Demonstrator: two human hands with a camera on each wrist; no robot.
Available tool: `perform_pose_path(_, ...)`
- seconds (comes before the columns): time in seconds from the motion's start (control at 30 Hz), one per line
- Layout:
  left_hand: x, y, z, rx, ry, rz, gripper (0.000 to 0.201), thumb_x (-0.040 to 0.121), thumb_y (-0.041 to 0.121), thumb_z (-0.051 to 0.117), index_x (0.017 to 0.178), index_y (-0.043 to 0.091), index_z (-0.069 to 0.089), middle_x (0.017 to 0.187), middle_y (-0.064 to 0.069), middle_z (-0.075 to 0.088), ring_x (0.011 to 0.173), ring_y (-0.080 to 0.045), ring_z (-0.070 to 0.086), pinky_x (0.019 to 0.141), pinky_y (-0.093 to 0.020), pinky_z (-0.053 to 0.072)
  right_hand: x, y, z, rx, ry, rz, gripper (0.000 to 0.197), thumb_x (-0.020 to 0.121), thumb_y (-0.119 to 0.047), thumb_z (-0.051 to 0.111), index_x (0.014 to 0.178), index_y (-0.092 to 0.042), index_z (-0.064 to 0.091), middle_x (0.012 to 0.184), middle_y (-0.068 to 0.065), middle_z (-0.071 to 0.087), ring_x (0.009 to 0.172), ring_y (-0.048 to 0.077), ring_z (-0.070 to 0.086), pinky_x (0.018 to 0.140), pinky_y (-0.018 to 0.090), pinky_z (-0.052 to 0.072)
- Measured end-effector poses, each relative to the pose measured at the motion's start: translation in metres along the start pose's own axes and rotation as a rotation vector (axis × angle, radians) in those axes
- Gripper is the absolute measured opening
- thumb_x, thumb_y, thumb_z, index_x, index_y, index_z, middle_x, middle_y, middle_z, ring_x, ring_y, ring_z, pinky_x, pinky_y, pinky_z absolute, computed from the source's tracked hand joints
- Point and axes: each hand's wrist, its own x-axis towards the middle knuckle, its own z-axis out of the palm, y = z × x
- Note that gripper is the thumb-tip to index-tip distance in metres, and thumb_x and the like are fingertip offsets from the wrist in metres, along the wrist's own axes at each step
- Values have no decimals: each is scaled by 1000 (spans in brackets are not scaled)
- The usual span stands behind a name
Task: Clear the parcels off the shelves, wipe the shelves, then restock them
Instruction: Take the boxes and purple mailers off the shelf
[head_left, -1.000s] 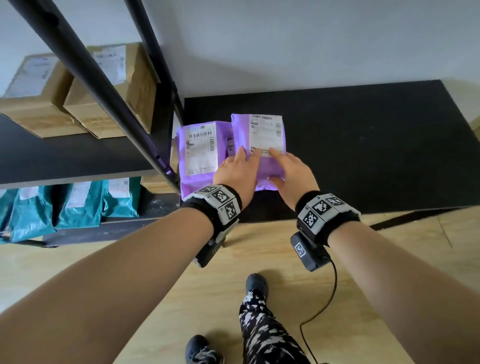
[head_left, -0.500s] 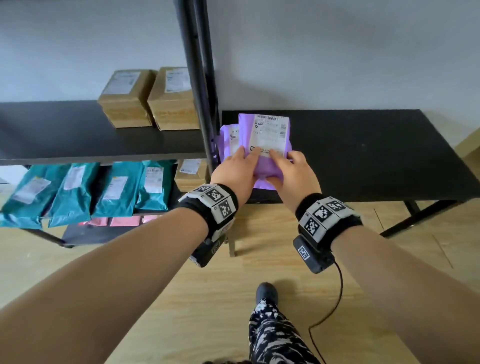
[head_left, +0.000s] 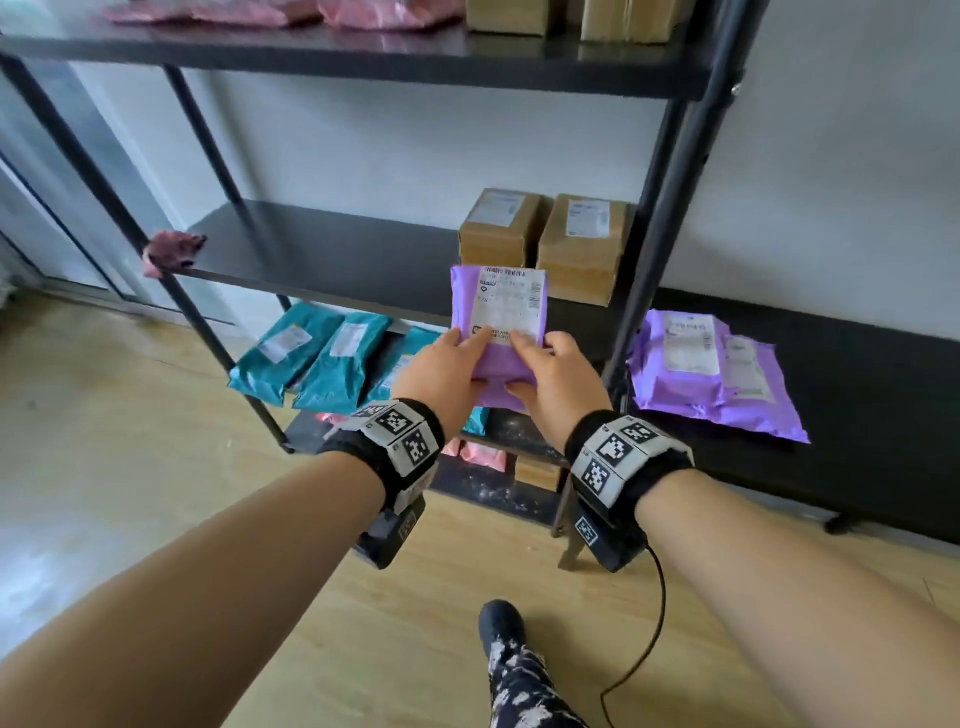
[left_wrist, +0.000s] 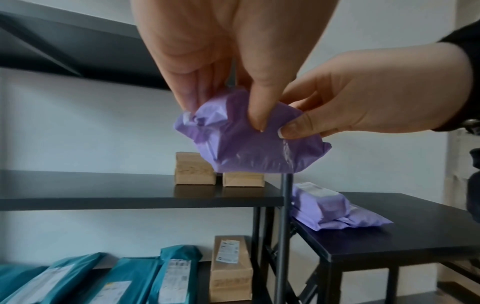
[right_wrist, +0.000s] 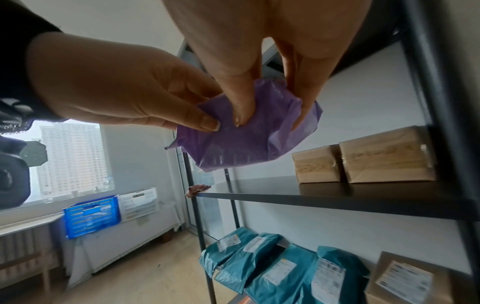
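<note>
Both hands hold one purple parcel (head_left: 498, 322) with a white label in the air, in front of the black middle shelf (head_left: 332, 254). My left hand (head_left: 447, 376) pinches its near left end, my right hand (head_left: 553, 379) its near right end. The wrist views show thumbs and fingers pressed into the purple parcel (left_wrist: 249, 142) (right_wrist: 249, 142). Two brown boxes (head_left: 545, 244) stand on the right part of the middle shelf, just behind the held parcel. Two more purple parcels (head_left: 706, 369) lie on the black side table (head_left: 857, 405) to the right.
Teal parcels (head_left: 322, 358) and a brown box (left_wrist: 231, 269) lie on the lower shelf, pink parcels (head_left: 478, 452) on the bottom one. A pink cloth (head_left: 174, 249) hangs at the middle shelf's left corner. Pink parcels and boxes sit on the top shelf (head_left: 363, 52). A black upright (head_left: 660, 208) stands between shelf and table.
Both hands lifted one purple parcel off the side table and carried it left, up in front of the middle shelf. The head view swung left toward the shelving unit.
</note>
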Motion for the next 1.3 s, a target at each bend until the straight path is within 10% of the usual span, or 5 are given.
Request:
perform_pose_path(0.7, 247, -191, 0, 26, -165, -175, 37, 85, 15, 51, 121, 24, 57, 109, -4, 64, 95, -28, 61, 79, -34, 50, 309, -19, 123, -81, -277, -68, 46, 96, -18, 45, 141, -16, 36, 125, 15, 42, 109, 33, 51, 92, 39, 45)
perform_pose_path(1.0, 337, -246, 10, -10, -216, -5, 49, 84, 8, 50, 130, 26, 51, 121, -5, 60, 104, -30, 59, 83, -35, 49, 392, -28, 153, -163, -167, 178, 37, 102, -33, 25, 127, -11, 42, 121, 14, 50, 105, 34, 55, 87, 40, 44)
perform_pose_path(1.3, 408, -272, 15, -19, -289, 222, 38, 93, 17, 46, 129, 27, 52, 120, -4, 60, 108, -29, 58, 92, -39, 48, 446, -32, 154, -170, -153, 394, 34, 95, -8, 35, 128, -6, 44, 135, 14, 43, 108, 35, 55, 90, 41, 46)
